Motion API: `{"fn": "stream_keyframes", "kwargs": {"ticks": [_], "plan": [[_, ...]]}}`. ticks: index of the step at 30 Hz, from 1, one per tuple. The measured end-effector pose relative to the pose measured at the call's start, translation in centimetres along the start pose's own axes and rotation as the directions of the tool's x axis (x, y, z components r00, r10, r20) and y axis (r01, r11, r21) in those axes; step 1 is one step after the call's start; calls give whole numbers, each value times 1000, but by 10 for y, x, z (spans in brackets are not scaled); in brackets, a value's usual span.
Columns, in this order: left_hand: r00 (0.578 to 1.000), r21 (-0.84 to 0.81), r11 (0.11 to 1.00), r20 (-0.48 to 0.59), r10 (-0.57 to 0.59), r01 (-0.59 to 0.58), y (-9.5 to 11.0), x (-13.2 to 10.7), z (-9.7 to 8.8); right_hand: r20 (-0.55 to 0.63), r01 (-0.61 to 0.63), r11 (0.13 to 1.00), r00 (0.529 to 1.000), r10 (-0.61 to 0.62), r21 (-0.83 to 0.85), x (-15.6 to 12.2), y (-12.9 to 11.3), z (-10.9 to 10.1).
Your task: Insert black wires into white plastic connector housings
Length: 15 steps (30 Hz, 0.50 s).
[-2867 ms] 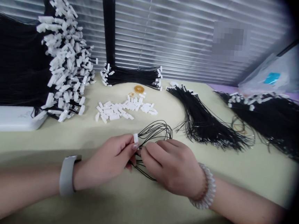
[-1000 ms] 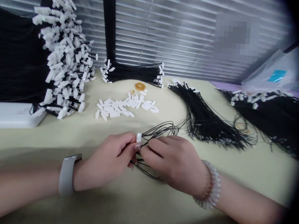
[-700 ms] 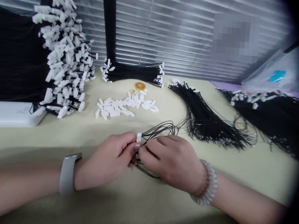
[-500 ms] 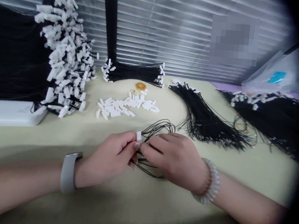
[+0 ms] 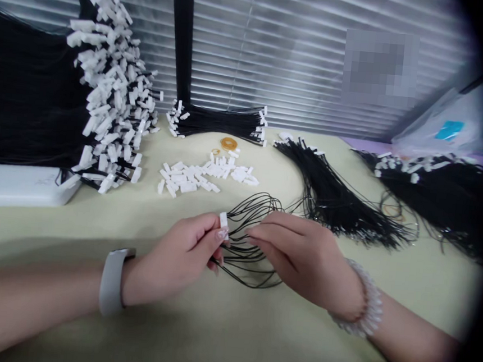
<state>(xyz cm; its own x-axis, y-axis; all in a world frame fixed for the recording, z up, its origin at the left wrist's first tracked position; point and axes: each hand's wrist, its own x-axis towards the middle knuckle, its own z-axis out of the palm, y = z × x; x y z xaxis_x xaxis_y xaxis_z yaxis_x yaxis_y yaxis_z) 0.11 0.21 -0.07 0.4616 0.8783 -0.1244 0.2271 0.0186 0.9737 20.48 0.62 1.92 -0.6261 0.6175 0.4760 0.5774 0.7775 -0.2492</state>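
Note:
Between the thumb and forefinger of my left hand (image 5: pixel 191 244) is a small white connector (image 5: pixel 224 220). Several thin black wires (image 5: pixel 254 204) leave its right side and fan out in loops toward my right hand (image 5: pixel 306 254). That hand is closed, its fingertips drawn together over the middle of the loops, just right of the connector. Whether a wire is pinched there is hidden. Beyond the hands, loose white connectors (image 5: pixel 188 186) lie in a scattered heap on the table.
A large stack of black wires with white ends (image 5: pixel 113 96) stands at left by a white case (image 5: pixel 17 184). Behind lies a wire bundle (image 5: pixel 221 122) near a yellow ring (image 5: pixel 229 143). Loose black wires (image 5: pixel 334 189) and another pile (image 5: pixel 444 187) lie right. Blinds back the table.
My right hand has drawn back to the right, away from the connector, showing more of the connector and wire loops. My left hand keeps its hold. The view has shifted slightly.

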Motion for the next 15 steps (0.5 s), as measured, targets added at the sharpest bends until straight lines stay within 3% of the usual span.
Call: {"fn": "stream_keyframes", "kwargs": {"ticks": [3, 7, 10, 15], "plan": [[999, 73, 996, 11, 46, -47, -1, -1, 0, -46, 47, 994, 998, -51, -102, 2, -1, -5], [991, 261, 957, 61, 116, -128, -3, -4, 1, 76, 128, 948, 991, -110, -293, 7, -10, 0], [987, 370, 915, 69, 145, -161, 0, -9, 2, 58, 165, 909, 986, -155, -382, 7, -15, 7], [989, 299, 944, 94, 116, -140, 10, -19, 0, -33, 246, 864, 957, -289, -440, 7, -12, -1]]}}
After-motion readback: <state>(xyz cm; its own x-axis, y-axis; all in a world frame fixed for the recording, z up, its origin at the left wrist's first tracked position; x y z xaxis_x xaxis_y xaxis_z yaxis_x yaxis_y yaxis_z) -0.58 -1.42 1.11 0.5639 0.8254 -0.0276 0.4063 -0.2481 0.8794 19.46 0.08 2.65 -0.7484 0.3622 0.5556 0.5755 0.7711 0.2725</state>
